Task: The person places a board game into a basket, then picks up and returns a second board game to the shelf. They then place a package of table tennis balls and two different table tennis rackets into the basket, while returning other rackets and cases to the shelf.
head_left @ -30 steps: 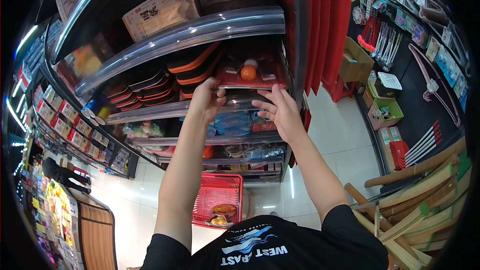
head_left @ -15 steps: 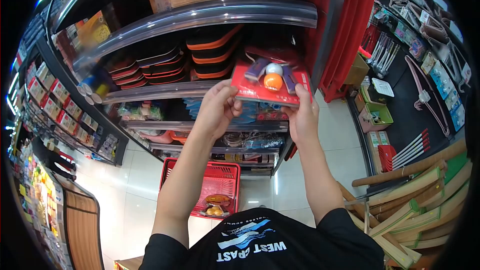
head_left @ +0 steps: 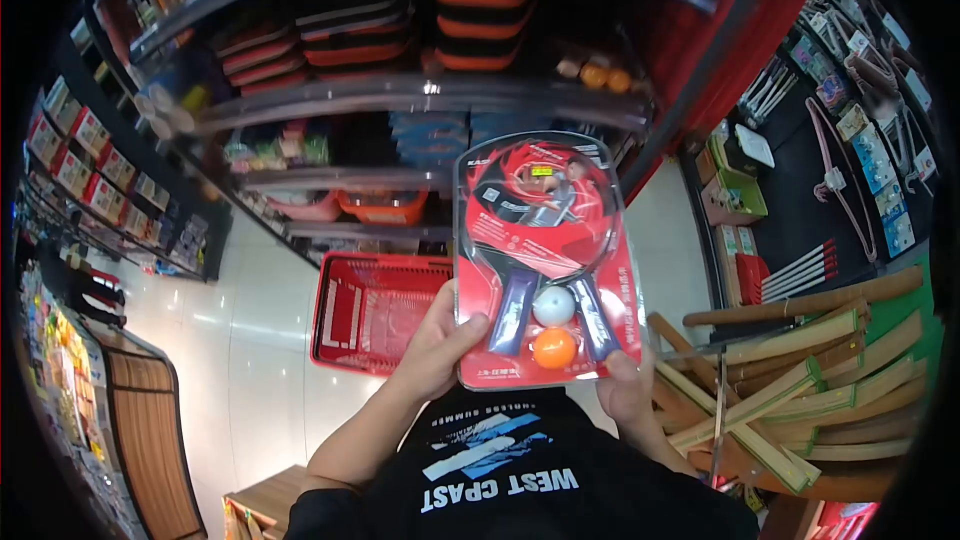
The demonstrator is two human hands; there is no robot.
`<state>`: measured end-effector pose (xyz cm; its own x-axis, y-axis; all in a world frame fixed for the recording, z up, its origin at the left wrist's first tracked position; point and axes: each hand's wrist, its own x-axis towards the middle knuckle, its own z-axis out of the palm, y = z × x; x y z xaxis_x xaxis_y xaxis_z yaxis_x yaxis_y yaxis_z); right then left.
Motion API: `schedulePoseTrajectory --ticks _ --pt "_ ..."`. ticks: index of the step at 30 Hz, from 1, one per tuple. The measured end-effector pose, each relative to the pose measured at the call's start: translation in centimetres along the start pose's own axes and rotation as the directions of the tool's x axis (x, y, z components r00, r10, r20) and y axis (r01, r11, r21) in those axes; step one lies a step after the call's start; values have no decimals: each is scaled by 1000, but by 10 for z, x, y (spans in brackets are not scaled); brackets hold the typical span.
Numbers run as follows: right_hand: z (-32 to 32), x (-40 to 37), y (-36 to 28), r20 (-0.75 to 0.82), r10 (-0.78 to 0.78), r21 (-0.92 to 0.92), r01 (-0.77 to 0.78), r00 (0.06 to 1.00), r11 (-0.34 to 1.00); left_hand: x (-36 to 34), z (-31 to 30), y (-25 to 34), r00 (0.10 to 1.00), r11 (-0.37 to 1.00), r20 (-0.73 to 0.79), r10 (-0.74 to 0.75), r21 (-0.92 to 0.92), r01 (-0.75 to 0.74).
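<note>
A red blister pack of table tennis paddles [head_left: 545, 260] is held upright in front of my chest, its printed face towards me. Through the clear plastic I see two purple handles, a white ball [head_left: 553, 306] and an orange ball [head_left: 554, 347]. My left hand [head_left: 440, 345] grips the pack's lower left edge, thumb on the front. At the lower right corner, my right hand [head_left: 628, 385] holds it with the thumb in front. The fingers behind the pack are hidden. Below and left of the pack, a red shopping basket [head_left: 335, 315] stands on the floor, partly covered by the pack.
Dark shelves ahead carry stacked black-and-orange cases [head_left: 485, 20] and an orange basin [head_left: 382, 206]. Rolled bamboo mats [head_left: 800, 380] jut in at the right, with hangers [head_left: 835, 175] beyond. A wood-panelled counter [head_left: 148, 430] stands at the left.
The pack has come down and back from the shelf towards my chest, tilting so its whole front shows. Both hands moved with it. My view has tipped downward.
</note>
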<state>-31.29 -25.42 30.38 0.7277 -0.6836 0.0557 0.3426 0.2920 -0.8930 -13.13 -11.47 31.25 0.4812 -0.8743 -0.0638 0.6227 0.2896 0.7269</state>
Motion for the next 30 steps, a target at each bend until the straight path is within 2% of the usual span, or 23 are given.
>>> schedulePoseTrajectory --ticks 4,7,9,10,12,14,16,17,19,21,24,28,30 --pt "7 -10 36 -34 282 -39 -283 959 958 -28 -55 -34 968 998 -243 -62 -9 62" --pt "8 1 77 6 403 -88 -401 915 912 -41 -98 -53 951 992 -291 -107 -96 82" --pt "7 8 107 2 559 -138 -553 829 822 -48 -132 -69 916 982 -362 -171 -143 126" --pt "7 10 120 2 566 -141 -560 825 817 -53 -146 -77 914 981 -368 -174 -149 126" --pt "6 15 147 -11 711 -158 -703 703 693 -58 -171 -89 902 974 -379 -209 -167 155" --pt "3 18 172 -8 750 -171 -740 662 651 -61 -192 -104 885 972 -411 -217 -173 158" --pt "-1 19 195 -9 788 -179 -776 616 604 -64 -219 -117 842 942 -425 -332 -205 267" --pt "-3 20 205 -12 803 -181 -791 595 584 -64 -226 -120 839 940 -429 -335 -210 268" --pt "-5 22 221 -19 822 -180 -811 569 557 -61 -235 -121 747 901 -504 -433 -206 383" --pt "-10 23 234 -57 874 -217 -861 482 460 -59 -255 -128 724 878 -506 -470 -183 442" --pt "-20 25 252 -104 897 -251 -884 430 395 -52 -293 -149 684 840 -515 -516 -146 523" --pt "-45 17 281 -54 900 -250 -879 432 406 -42 -303 -149 609 790 -564 -557 -133 599" --pt "-49 14 288 -80 925 -297 -895 372 334 -40 -307 -149 570 760 -584 -577 -129 637"
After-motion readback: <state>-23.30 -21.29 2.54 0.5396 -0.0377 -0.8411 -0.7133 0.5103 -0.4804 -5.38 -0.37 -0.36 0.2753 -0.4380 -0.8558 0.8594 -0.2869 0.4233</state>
